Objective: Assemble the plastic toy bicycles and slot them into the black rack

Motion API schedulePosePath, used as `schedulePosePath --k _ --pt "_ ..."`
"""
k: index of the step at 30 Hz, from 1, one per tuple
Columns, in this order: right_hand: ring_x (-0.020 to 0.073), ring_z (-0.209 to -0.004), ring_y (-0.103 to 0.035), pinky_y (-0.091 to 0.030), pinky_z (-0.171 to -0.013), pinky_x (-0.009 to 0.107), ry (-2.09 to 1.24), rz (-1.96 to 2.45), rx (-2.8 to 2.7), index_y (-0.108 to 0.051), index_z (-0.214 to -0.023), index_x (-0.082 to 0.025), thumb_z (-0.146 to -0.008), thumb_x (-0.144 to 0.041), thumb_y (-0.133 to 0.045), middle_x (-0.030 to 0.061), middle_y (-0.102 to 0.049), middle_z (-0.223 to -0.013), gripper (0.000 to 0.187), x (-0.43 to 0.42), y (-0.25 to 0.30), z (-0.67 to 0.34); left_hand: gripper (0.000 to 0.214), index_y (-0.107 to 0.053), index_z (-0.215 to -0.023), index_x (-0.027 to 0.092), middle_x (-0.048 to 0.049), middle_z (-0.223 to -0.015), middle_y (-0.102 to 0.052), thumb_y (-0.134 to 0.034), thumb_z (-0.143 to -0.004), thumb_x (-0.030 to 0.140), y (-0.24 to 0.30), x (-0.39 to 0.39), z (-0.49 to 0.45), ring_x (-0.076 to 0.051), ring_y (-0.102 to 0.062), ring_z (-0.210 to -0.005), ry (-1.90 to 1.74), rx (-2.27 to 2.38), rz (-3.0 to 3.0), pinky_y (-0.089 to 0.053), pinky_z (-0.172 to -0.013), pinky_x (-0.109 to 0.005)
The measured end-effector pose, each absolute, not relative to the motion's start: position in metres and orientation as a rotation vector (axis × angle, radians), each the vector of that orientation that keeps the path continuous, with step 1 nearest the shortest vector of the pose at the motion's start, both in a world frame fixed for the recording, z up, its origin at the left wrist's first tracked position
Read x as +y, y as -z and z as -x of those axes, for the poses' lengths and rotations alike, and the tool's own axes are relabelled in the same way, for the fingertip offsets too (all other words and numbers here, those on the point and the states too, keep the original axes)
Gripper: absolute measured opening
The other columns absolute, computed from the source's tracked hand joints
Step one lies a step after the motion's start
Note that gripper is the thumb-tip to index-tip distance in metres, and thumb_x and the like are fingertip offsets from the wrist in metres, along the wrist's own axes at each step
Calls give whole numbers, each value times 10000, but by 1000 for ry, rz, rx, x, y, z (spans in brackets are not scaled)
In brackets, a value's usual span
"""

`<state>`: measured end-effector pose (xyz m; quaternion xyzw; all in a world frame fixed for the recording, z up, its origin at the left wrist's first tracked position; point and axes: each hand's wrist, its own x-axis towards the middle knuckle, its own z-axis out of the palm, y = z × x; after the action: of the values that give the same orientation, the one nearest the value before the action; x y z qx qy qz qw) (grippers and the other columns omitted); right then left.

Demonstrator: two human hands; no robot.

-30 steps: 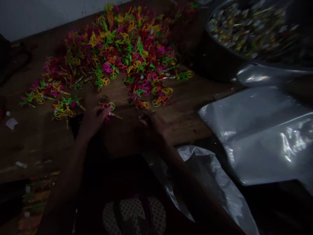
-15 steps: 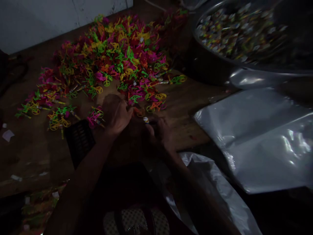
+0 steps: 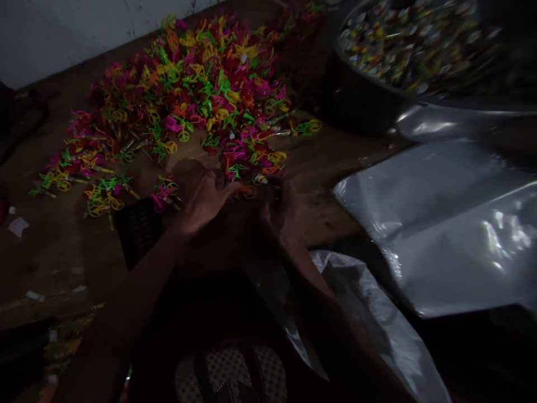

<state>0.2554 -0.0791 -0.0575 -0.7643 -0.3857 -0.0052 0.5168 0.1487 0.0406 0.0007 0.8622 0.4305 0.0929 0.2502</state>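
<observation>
My left hand [image 3: 205, 204] is at the near edge of a pile of bright plastic bicycle-shaped pieces [image 3: 210, 84]. Its thumb and fingers are apart, and an orange piece [image 3: 247, 192] lies by the thumb tip. Dim light hides whether they touch. To the right, my right hand [image 3: 287, 212] is curled closed, its fingers partly in shadow. A small tube with a white and blue end [image 3: 260, 179] sticks out at its fingertips, close to the pile.
A large round metal basin [image 3: 364, 106] at the upper right holds many small wrapped items. Clear plastic bags [image 3: 440, 224] lie at the right. A black basket-like tray [image 3: 138, 226] sits beside my left forearm. Paper scraps [image 3: 19, 225] lie on the wooden surface [image 3: 54, 252].
My right hand has moved slightly away from me, carrying the small tube toward the pile. My left hand's thumb has stretched out to the right. The view has shifted slightly.
</observation>
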Motion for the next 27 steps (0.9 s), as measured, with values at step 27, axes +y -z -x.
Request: schedulePosePath --k 27 --pt "196 -929 -694 -566 -832 360 -248 1523 -929 -670 -1098 -249 -969 -349 -532 44 -730 -1024 213 -67 54 -249 294 -707 -1031 157 -54 -920 -782 -789 -749 165 19 40 -115 -224 -736 -986 -637 854 -925 -537 -924 -356"
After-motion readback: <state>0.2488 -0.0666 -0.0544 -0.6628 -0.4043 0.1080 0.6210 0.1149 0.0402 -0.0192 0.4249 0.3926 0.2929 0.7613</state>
